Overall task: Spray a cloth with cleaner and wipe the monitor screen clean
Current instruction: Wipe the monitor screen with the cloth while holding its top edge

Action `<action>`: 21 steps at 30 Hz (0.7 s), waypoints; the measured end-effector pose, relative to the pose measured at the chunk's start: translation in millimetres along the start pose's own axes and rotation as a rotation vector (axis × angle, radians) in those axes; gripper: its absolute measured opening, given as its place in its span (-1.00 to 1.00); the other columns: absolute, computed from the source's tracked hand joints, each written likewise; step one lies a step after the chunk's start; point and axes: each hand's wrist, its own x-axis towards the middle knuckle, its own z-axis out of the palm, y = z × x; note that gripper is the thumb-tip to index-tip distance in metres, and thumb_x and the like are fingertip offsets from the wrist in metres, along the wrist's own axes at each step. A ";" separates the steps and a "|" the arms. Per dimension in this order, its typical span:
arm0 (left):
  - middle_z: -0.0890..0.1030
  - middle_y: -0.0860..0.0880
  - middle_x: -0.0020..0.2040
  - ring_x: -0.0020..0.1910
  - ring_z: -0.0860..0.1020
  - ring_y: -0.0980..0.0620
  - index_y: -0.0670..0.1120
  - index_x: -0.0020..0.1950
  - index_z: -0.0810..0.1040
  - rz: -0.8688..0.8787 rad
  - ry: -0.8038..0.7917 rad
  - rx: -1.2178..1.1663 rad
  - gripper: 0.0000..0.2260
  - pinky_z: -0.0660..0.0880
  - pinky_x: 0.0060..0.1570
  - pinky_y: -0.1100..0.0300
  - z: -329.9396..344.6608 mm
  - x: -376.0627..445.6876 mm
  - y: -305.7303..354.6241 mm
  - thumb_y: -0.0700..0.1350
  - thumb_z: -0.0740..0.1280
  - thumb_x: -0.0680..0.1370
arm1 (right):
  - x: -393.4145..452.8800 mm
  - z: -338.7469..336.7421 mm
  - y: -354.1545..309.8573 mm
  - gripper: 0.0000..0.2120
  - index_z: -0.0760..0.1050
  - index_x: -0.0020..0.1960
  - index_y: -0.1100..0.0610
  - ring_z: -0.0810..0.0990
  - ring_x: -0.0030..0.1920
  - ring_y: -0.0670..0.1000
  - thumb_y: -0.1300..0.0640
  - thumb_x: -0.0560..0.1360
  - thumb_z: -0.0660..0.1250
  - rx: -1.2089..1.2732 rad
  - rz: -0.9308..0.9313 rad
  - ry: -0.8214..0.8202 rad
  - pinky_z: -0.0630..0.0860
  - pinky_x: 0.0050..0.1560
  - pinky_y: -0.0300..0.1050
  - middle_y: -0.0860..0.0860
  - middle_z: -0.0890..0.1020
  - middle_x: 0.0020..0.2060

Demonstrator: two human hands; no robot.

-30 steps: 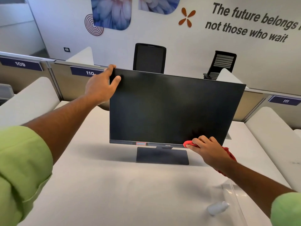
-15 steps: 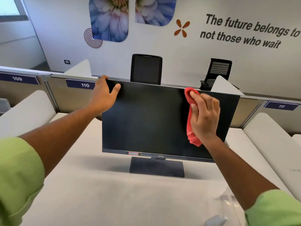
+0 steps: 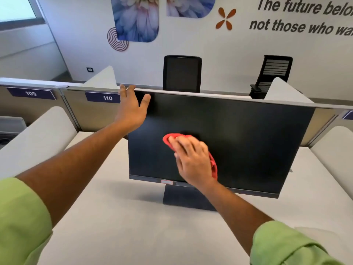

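Observation:
A black monitor (image 3: 248, 140) stands on a dark flat base (image 3: 181, 197) in the middle of the white desk (image 3: 124, 226). My left hand (image 3: 131, 109) holds its top left corner, thumb on the front and fingers over the top edge. My right hand (image 3: 193, 161) presses a red cloth (image 3: 168, 138) flat against the left-centre of the screen with fairly straight fingers. Most of the cloth is hidden under the hand. No spray bottle is in view.
White curved dividers stand at the desk's left side (image 3: 38, 140) and right side (image 3: 334, 150). A partition (image 3: 76, 104) labelled 110 runs behind the monitor. Two black office chairs (image 3: 181, 73) (image 3: 273, 73) stand beyond it, by the wall.
My right hand swept the cloth from the bottom edge up to the screen's top, then down and left to the left-centre. My left hand has stayed on the top left corner.

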 end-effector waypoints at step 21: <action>-0.04 0.02 0.66 0.59 -0.25 -0.26 0.08 0.58 0.25 0.243 -0.067 0.135 -0.36 0.02 0.51 -0.25 -6.6 -14.3 -7.6 0.35 -0.04 0.58 | 101.9 -46.6 58.0 -0.49 0.28 0.65 -0.12 0.10 0.69 0.15 -0.01 0.71 0.22 -0.066 0.209 0.141 0.07 0.64 0.29 -0.03 0.24 0.67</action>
